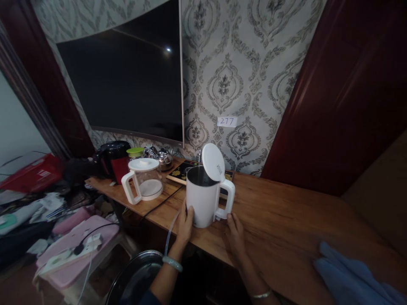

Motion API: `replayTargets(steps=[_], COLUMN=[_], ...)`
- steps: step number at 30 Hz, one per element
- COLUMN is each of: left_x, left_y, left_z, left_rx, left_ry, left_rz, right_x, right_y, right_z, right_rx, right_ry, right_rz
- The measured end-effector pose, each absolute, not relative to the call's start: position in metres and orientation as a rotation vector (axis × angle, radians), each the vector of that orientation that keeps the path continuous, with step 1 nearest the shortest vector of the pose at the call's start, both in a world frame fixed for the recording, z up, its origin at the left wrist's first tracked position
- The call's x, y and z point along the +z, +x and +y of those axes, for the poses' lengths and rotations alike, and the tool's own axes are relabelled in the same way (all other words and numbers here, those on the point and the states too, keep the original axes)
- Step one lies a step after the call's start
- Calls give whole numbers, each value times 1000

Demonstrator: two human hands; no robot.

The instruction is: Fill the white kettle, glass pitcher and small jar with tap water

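Observation:
A white electric kettle point(202, 201) stands upright on the wooden tabletop near the front edge. Its round lid point(213, 162) is raised, and its handle point(229, 197) points right. My left hand point(185, 222) grips the kettle's lower left side, thumb on the wall and fingers partly hidden. Low on the other side, my right hand point(234, 231) has its curled fingertips against the bottom of the handle. Behind the kettle lies a dark tray-like panel with gold flowers point(178, 173), partly covered. A slim metal spout point(199, 156) rises behind the kettle's rim.
To the left stand a glass pot with white lid point(149, 186), a red-and-black appliance point(119, 163) and shiny metal teapots point(164, 157). A blue cloth point(352, 275) lies at right. Below are a dark basin point(136, 275) and a pink stool point(76, 254) bearing a power strip point(74, 254).

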State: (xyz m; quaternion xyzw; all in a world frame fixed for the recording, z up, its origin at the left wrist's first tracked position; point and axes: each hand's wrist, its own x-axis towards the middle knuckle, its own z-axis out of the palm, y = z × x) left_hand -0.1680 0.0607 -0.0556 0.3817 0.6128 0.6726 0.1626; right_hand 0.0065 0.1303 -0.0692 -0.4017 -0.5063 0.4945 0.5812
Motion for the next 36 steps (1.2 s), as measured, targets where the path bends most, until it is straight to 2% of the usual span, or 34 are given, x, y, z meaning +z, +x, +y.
replayTargets(steps=[27,36], left_x=[-56,-59], left_y=[-168,-168], left_z=[61,62], left_rx=[1943,1931], left_ry=[1101,1084], left_rz=[1713,1742], right_x=[-60,-68], right_y=[6,7], right_z=[126,131], right_rx=[1212,1120], right_ry=[-931,-971], right_rz=[-1198,-1230])
